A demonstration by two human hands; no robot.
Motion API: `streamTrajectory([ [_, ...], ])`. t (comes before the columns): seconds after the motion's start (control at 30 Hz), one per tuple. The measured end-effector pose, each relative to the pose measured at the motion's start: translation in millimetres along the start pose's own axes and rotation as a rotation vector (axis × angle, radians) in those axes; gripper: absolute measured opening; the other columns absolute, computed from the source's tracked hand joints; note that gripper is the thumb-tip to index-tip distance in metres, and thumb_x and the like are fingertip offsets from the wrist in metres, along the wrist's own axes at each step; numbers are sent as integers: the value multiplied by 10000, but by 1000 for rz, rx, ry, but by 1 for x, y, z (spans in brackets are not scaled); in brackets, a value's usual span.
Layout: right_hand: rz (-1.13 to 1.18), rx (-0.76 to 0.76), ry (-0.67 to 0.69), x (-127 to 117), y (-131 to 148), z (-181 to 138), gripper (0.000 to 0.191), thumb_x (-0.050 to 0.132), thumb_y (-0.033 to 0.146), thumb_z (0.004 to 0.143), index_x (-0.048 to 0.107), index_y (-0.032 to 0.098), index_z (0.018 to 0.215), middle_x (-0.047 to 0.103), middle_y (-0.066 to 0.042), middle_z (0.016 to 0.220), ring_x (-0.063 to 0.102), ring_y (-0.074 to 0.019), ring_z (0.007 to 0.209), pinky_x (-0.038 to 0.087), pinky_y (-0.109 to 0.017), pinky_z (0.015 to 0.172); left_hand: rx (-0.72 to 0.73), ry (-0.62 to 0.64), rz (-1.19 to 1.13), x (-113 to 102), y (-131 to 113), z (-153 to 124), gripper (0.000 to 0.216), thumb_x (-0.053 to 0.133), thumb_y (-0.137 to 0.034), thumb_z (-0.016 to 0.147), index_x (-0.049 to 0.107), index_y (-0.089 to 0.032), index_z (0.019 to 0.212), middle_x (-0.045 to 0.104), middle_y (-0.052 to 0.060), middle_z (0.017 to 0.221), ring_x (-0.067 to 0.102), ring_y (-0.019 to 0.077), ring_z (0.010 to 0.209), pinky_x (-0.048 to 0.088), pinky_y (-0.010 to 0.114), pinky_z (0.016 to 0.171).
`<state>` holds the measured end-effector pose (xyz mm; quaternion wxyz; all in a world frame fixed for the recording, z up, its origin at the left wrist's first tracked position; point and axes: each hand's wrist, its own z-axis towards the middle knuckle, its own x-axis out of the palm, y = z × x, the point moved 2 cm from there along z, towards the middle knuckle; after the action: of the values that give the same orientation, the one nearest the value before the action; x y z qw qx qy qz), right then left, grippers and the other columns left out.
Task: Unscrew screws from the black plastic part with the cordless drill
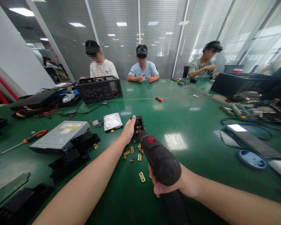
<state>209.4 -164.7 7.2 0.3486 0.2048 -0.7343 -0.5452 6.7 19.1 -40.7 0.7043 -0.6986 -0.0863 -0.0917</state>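
Holding a Power Drill at a Black Housing

The right hand (160,188) grips the black power drill (160,161) by its handle. The left hand (129,129) grasps the left side of the small black housing (138,121), located at the centre of the green worktop (201,140). The drill nose points at the near end of the housing; contact between them cannot be determined. Brass hardware is visible inside the housing. Loose brass plates (139,157) and screws (131,161) lie between the forearms. A hard disk drive (112,122) lies left of the housing; an optical drive (61,134) lies farther left, beside an orange-handled screwdriver (38,133).
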Motion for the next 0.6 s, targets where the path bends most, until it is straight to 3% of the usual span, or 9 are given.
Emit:
streamTrajectory([
  [0.23, 34, -19, -14, 6, 0, 5, 655, 1091, 488, 471, 634, 190, 833, 646, 42, 708, 617, -141, 607, 489, -267, 568, -16, -9, 37, -4, -2, -4, 704, 757, -852, 806, 675, -190, 1031, 803, 134, 890, 791, 307, 805, 617, 399, 699],
  [0.37, 49, -36, -57, 7, 1, 7, 694, 1103, 422, 408, 617, 201, 851, 639, 49, 729, 587, -135, 654, 438, -264, 609, -12, -21, 51, -5, -4, -6, 650, 843, -758, 788, 685, -198, 1078, 810, 122, 902, 798, 307, 819, 625, 401, 712],
  [0.6, 47, 65, -117, 6, 6, 7, 765, 1113, 324, 293, 664, 196, 898, 644, 52, 773, 600, -153, 715, 457, -289, 682, -24, -19, 41, -1, -12, -10, 575, 898, -658, 768, 673, -205, 1041, 802, 99, 886, 805, 312, 823, 633, 408, 711],
])
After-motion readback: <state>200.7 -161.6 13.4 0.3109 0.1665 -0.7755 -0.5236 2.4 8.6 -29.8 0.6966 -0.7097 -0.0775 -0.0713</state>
